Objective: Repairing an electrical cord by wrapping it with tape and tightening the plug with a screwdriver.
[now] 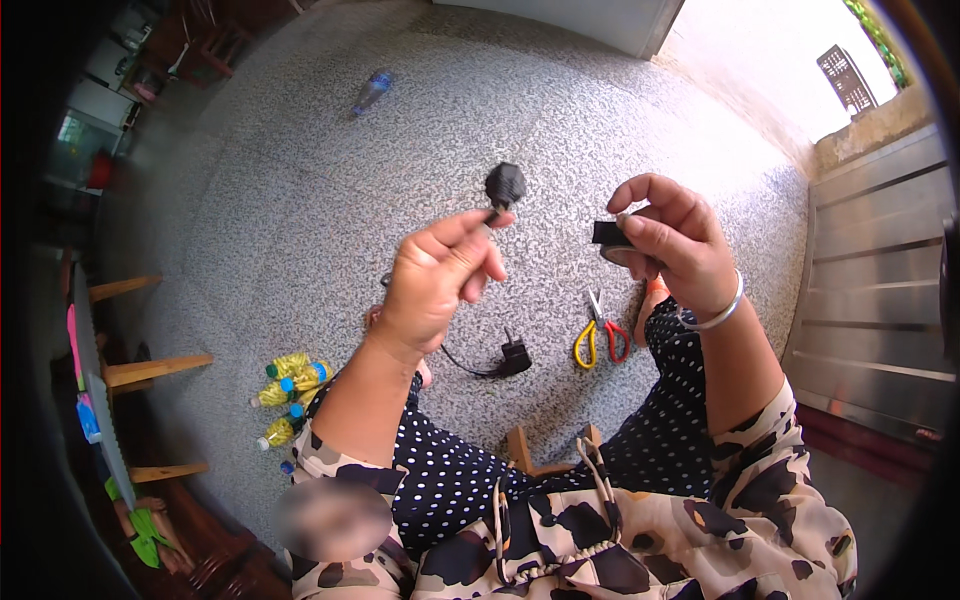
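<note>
My left hand (440, 275) is raised over the speckled floor, pinching a thin black cable just below a round black socket piece (505, 185) that sticks up above my fingers. The cable (462, 362) hangs down from my fist to a black plug (514, 357) lying on the floor. My right hand (675, 240), with a silver bangle on the wrist, grips a roll of black tape (612, 238), its loose end pointing left toward the socket piece. The two hands are a short gap apart.
Scissors (599, 338) with one yellow and one red handle lie on the floor below my right hand. Several small yellow bottles with blue caps (288, 385) lie at the left. A plastic bottle (371, 92) lies farther off. Wooden furniture legs stand left; a metal door is at right.
</note>
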A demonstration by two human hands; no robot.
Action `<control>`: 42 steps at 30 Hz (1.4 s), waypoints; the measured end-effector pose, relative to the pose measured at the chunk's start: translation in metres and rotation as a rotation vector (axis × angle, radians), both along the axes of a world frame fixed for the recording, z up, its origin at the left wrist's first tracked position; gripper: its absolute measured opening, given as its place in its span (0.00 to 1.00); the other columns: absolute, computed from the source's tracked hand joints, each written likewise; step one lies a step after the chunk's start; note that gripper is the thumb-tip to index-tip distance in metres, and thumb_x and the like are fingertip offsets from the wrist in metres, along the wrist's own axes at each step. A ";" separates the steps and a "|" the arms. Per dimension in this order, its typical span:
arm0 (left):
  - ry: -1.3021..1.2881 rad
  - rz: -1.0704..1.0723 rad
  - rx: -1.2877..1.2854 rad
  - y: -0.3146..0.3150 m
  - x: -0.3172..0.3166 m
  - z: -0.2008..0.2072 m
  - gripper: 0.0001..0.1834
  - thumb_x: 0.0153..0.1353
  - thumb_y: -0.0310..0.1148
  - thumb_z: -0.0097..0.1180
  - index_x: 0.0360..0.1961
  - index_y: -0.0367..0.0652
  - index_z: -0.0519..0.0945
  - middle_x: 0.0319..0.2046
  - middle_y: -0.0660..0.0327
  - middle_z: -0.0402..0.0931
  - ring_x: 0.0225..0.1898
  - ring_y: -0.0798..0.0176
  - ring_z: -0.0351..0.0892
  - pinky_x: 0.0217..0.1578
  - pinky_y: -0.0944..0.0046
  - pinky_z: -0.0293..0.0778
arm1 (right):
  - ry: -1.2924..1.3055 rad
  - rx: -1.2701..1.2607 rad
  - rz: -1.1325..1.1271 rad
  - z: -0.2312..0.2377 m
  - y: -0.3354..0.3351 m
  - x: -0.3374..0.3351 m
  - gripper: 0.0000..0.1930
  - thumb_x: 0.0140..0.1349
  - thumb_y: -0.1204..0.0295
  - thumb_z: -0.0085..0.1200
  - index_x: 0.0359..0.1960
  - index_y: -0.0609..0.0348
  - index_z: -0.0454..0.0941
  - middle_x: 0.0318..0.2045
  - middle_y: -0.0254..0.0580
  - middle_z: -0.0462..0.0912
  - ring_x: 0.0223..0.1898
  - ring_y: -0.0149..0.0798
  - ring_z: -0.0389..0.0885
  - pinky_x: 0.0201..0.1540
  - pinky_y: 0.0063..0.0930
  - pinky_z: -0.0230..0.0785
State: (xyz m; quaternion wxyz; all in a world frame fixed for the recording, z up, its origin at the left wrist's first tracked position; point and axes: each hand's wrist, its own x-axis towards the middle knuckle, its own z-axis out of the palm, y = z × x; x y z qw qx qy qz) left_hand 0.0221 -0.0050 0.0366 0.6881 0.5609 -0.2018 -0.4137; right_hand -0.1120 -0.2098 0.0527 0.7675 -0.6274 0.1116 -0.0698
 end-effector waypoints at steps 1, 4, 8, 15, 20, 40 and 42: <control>0.024 -0.032 0.088 -0.003 -0.005 -0.007 0.13 0.65 0.30 0.44 0.48 0.37 0.75 0.23 0.64 0.75 0.18 0.79 0.63 0.21 0.80 0.62 | 0.020 -0.008 0.017 0.000 0.000 0.000 0.08 0.60 0.71 0.53 0.37 0.62 0.73 0.19 0.30 0.76 0.17 0.18 0.70 0.17 0.10 0.58; -0.036 -0.055 0.083 -0.009 -0.014 -0.020 0.14 0.65 0.32 0.45 0.48 0.39 0.75 0.22 0.65 0.75 0.18 0.78 0.64 0.20 0.80 0.60 | 0.099 -0.027 0.083 0.000 0.002 -0.002 0.06 0.60 0.72 0.52 0.34 0.62 0.72 0.19 0.29 0.75 0.17 0.19 0.71 0.18 0.11 0.59; 0.042 -0.058 0.059 -0.014 -0.016 -0.026 0.14 0.65 0.33 0.45 0.48 0.40 0.75 0.23 0.65 0.76 0.19 0.78 0.66 0.21 0.79 0.63 | 0.144 -0.067 0.100 -0.002 0.009 -0.004 0.06 0.60 0.72 0.52 0.33 0.62 0.71 0.18 0.28 0.74 0.18 0.19 0.71 0.18 0.11 0.59; -0.090 -0.039 0.101 -0.018 -0.022 -0.033 0.14 0.64 0.29 0.47 0.50 0.38 0.74 0.25 0.63 0.75 0.21 0.76 0.68 0.23 0.77 0.66 | 0.162 -0.053 0.052 -0.004 0.019 -0.002 0.06 0.60 0.72 0.52 0.35 0.62 0.71 0.18 0.30 0.75 0.19 0.19 0.71 0.19 0.11 0.58; -0.253 -0.044 0.071 -0.016 -0.017 -0.036 0.14 0.63 0.25 0.46 0.50 0.37 0.75 0.23 0.67 0.72 0.24 0.76 0.66 0.26 0.76 0.65 | 0.188 -0.044 0.123 -0.006 0.019 -0.002 0.07 0.61 0.72 0.51 0.36 0.62 0.71 0.19 0.32 0.76 0.20 0.20 0.73 0.20 0.11 0.60; -0.455 0.017 0.119 -0.019 -0.022 -0.030 0.14 0.63 0.23 0.46 0.48 0.37 0.76 0.20 0.68 0.69 0.23 0.76 0.66 0.26 0.74 0.66 | 0.025 0.096 0.099 -0.033 0.037 0.004 0.11 0.61 0.74 0.52 0.40 0.64 0.65 0.28 0.40 0.79 0.33 0.30 0.80 0.37 0.21 0.73; -0.455 0.018 0.129 -0.019 -0.022 -0.029 0.14 0.62 0.23 0.46 0.48 0.37 0.76 0.20 0.67 0.70 0.23 0.75 0.67 0.26 0.74 0.66 | 0.010 0.107 0.098 -0.034 0.036 0.004 0.11 0.61 0.74 0.52 0.40 0.65 0.65 0.30 0.40 0.79 0.34 0.30 0.80 0.38 0.22 0.74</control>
